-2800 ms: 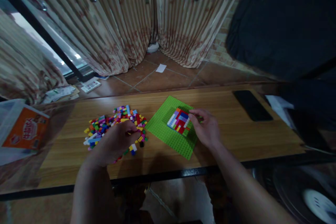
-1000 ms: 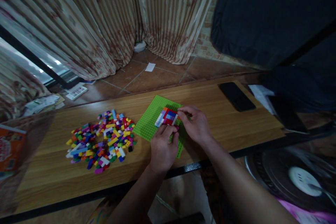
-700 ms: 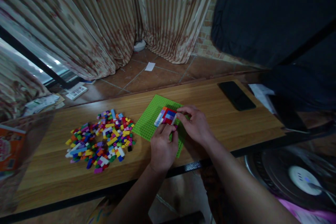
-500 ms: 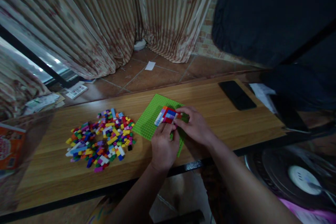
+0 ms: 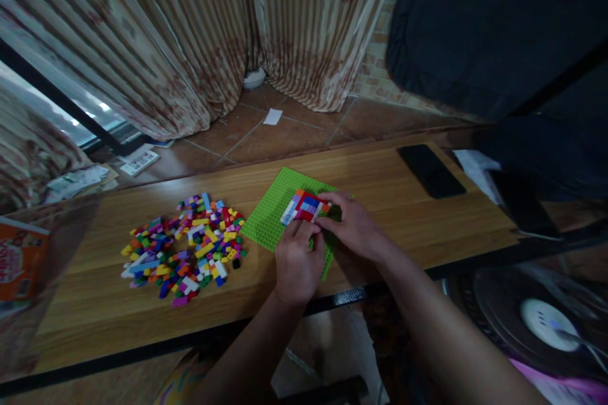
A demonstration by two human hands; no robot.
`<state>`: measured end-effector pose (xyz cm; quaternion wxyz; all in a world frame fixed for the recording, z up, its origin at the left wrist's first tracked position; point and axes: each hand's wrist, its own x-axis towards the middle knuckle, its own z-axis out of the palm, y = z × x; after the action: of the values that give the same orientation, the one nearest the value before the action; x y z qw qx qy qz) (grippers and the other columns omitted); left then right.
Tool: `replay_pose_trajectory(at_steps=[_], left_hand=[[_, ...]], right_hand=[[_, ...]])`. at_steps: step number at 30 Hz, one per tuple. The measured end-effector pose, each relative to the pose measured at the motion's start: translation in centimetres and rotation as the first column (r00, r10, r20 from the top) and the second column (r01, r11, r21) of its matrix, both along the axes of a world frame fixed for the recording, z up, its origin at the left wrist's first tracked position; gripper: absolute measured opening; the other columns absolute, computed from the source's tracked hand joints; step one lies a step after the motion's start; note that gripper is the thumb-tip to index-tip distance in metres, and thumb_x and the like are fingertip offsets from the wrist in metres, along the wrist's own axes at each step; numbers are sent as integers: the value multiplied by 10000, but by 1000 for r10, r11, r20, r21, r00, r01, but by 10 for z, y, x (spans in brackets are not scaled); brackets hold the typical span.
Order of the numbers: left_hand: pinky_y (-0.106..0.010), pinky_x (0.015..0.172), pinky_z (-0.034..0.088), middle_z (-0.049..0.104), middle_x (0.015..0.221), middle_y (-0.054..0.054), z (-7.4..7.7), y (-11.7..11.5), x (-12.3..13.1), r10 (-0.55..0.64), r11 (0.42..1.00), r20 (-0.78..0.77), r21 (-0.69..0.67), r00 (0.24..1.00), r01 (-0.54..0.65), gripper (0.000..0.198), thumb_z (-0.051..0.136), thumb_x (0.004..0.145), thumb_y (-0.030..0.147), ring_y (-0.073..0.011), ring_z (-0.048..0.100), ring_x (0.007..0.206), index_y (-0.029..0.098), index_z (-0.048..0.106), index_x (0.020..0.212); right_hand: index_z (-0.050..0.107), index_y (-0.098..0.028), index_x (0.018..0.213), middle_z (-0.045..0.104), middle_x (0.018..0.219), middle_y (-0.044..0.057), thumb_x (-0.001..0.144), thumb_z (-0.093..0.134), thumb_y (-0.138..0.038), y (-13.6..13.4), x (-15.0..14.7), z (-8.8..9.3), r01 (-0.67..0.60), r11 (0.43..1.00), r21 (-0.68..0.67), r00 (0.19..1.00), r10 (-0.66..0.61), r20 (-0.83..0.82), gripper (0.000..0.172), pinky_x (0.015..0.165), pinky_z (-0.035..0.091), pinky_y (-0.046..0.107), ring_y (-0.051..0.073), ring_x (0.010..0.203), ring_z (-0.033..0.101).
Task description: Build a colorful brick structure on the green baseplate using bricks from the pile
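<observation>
A green studded baseplate (image 5: 268, 215) lies turned at an angle on the wooden table. On it sits a flat block of joined toy bricks (image 5: 306, 205) in red, blue, white, lilac and orange. My left hand (image 5: 299, 262) is closed at the near edge of the block, fingers curled against it and hiding that side. From the right, my right hand (image 5: 354, 223) grips the block's right end between thumb and fingers. Whether a small loose brick is also held between the fingertips cannot be made out.
A loose pile of many-coloured bricks (image 5: 185, 250) spreads over the table's left part. A black phone (image 5: 430, 171) lies at the right on the wooden table (image 5: 380, 171). Beyond are a tiled floor and striped curtains (image 5: 304, 25). An orange box (image 5: 21, 262) is at far left.
My right hand's fingertips have shifted slightly, uncovering more of the block's right end with an orange brick. The left hand stays at the near edge. The view has shifted a little.
</observation>
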<state>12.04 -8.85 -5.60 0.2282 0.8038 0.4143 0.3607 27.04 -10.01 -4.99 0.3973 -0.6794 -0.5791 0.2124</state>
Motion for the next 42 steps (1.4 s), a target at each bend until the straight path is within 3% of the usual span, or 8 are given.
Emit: replay_pose_trajectory(at_steps=[6,10,14,20,27,33,38,42], left_hand=[[-271,697,478,640,768,-33,-4,-1,2,6,998,-19,64,1000,-5,173,572,833,67,-148,604,722,180,593,705],[-276,707,481,661,811,-35,0,-1,0,-22,1000,-32,-13,999,21,133,590,830,79,-150,616,739,180,617,749],[-272,730,489,683,853,-32,13,6,-11,-72,993,52,-89,996,76,47,619,852,168,-149,635,779,187,655,828],[-238,634,468,657,757,-14,28,39,-42,159,987,259,-73,953,-145,125,588,875,247,-119,590,666,180,659,798],[-207,519,381,563,587,28,37,67,-75,361,931,436,-217,824,-293,158,628,832,280,-92,490,538,162,656,731],[-192,512,377,560,570,39,47,85,-105,472,881,581,-283,663,-378,155,665,783,282,-70,465,504,156,654,694],[-192,498,371,544,565,37,48,90,-121,495,869,657,-393,568,-302,173,680,770,296,-62,445,488,167,638,664],[-190,497,365,551,584,31,48,90,-122,482,874,698,-422,529,-240,166,683,766,277,-55,438,494,166,636,652]], right_hand=[[622,-226,1196,665,1214,91,770,693,-216,0,1,-2,-33,999,-3,999,33,2,432,1004,442,476,255,1145,597],[621,-213,1209,668,1226,95,785,685,-259,-2,1,0,-38,999,-30,999,37,-17,431,1012,443,463,253,1152,600],[658,-201,1159,699,1167,104,845,624,-359,-2,5,0,7,999,-34,999,-8,-49,354,970,470,447,251,1088,635],[707,-181,1001,739,982,91,897,532,-423,1,10,-3,237,970,59,957,-222,-187,316,781,530,375,224,881,683],[718,-197,889,719,890,62,903,548,-398,-1,-4,7,273,935,226,960,-249,-128,263,733,530,361,216,823,669],[702,-258,889,717,922,43,905,573,-288,-11,-46,19,127,911,392,991,-128,-23,134,838,537,410,222,897,671],[689,-264,950,712,975,43,918,555,-218,-19,-90,12,-195,924,328,981,179,78,145,827,548,362,196,915,675],[678,-252,1011,702,1019,59,937,510,-200,-16,-114,3,-287,926,247,957,268,108,191,850,550,363,201,962,662]])
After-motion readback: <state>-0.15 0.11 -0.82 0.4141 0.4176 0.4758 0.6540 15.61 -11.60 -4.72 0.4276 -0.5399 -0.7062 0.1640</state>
